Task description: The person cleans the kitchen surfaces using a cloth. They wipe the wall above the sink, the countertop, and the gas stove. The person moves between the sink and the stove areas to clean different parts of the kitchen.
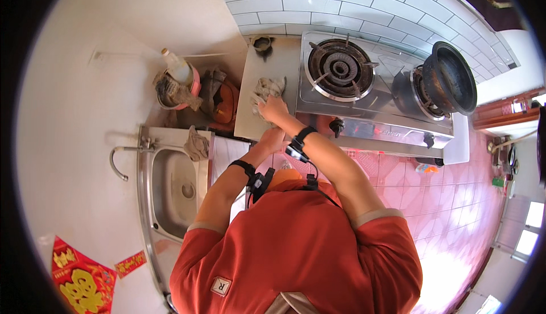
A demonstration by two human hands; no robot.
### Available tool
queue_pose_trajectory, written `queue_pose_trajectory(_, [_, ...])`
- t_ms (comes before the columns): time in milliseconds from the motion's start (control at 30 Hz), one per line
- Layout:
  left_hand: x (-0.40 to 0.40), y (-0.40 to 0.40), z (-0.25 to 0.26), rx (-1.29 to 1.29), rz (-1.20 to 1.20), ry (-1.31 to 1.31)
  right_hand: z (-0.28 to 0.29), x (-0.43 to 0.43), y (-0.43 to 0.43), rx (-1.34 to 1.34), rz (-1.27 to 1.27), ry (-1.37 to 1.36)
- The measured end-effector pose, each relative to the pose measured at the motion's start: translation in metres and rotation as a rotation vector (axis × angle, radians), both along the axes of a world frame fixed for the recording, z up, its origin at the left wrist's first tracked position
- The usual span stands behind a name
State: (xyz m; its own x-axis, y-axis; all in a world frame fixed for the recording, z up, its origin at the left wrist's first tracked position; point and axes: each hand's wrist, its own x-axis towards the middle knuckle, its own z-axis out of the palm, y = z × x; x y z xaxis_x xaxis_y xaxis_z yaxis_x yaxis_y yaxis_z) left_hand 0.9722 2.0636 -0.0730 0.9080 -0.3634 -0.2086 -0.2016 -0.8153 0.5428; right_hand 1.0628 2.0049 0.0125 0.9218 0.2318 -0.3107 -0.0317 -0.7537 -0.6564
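A crumpled, stained grey-white cloth [268,88] lies on the pale countertop [248,120] left of the gas stove. My right hand [274,108] grips the cloth and presses it against the counter. Just below it, at the counter's front edge, is my left hand [273,140]; its fingers are partly hidden, and I cannot tell whether they hold anything. Immediately right of the cloth stands the stainless-steel gas stove [318,104], whose left burner [340,69] has no pot on it.
A blackened wok [451,79] sits tilted over the right burner. A small sooty bowl [261,43] stands at the counter's back. To the left are a pink container [195,84] with a bottle [175,64], a steel sink [172,194], its faucet [117,160] and another cloth [197,143].
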Motion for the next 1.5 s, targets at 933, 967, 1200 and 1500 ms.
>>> queue_pose_trajectory(933, [0.153, -0.002, 0.017, 0.306, 0.338, -0.475, -0.034, -0.061, -0.177, -0.202, 0.787, 0.199])
queue_pose_trajectory(967, [0.167, 0.000, 0.014, 0.318, 0.310, -0.479, -0.032, -0.058, -0.177, -0.180, 0.787, 0.249])
queue_pose_trajectory(1200, [0.241, -0.006, 0.019, 0.466, 0.267, -0.234, -0.020, -0.055, -0.176, -0.034, 0.697, 0.351])
queue_pose_trajectory(1500, [0.213, 0.005, 0.008, 0.457, 0.077, -0.259, -0.041, -0.065, -0.192, 0.045, 0.722, 0.216])
